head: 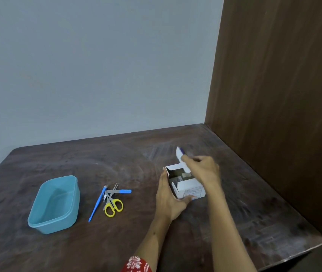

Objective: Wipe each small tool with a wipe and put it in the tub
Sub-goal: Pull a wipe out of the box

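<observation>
Left hand [169, 195] grip holds 1 box [187, 185] | right hand [201, 167] grip pinches 1 wipe [180, 154] | 1 tub [55, 205]

light: soft, even | glare: faint tabletop [175, 146] sheen | blur — slight, overall

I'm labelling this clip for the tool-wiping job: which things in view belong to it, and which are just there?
Part of the job:
- blue tub
- yellow-handled scissors
- blue-handled tools piled with them
- white box, steadied by the left hand
- white packet, held by the right hand

Just there:
- wooden table
- wooden panel
- grey wall
</observation>
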Available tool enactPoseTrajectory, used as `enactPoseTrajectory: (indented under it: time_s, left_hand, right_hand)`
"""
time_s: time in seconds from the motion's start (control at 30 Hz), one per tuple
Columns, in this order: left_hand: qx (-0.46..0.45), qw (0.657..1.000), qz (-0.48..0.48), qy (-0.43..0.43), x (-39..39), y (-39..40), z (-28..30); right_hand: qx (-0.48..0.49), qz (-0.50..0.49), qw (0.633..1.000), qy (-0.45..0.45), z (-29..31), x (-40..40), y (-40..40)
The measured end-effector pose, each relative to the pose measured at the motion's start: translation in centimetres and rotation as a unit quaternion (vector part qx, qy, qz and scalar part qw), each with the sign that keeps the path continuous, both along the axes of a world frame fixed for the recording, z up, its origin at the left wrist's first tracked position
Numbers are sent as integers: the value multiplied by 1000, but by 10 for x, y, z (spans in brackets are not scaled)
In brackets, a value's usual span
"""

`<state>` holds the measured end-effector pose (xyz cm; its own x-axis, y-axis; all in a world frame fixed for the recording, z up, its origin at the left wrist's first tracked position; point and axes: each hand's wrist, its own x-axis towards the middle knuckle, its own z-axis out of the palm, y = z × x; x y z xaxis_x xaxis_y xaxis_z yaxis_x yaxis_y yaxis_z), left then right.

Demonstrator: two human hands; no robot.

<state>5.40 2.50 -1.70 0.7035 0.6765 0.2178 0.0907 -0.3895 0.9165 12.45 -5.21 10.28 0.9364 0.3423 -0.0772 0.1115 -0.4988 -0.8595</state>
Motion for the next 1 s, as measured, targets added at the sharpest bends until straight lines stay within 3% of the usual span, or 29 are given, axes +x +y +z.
enactPoseTrajectory:
  time_s: [0.13,0.3,0.57,0.73,0.83,1.0]
  left_hand:
    - [9,1000,5,-1,0,0,0]
    - [9,1000,4,-7,1,1,0]
    - [1,1000,10,1,3,1,-1]
    - [0,1000,8,-2,2,-1,-1]
    - [-4,1000,7,-3,2,0,-1]
    - [-1,1000,0,-10,-1,0,-1]
  right_hand:
    - [111,-124,986,-25,5,24,-11]
    - [115,-271,952,-84,-15,44,-24]
    - [-44,-238,970,0,-73,48,-28]
    - [-34,-225,974,-2,-73,47,-28]
    - [-30,-241,966,-84,-62,46,-28]
    - [15,-199,912,-360,-28,24,-14]
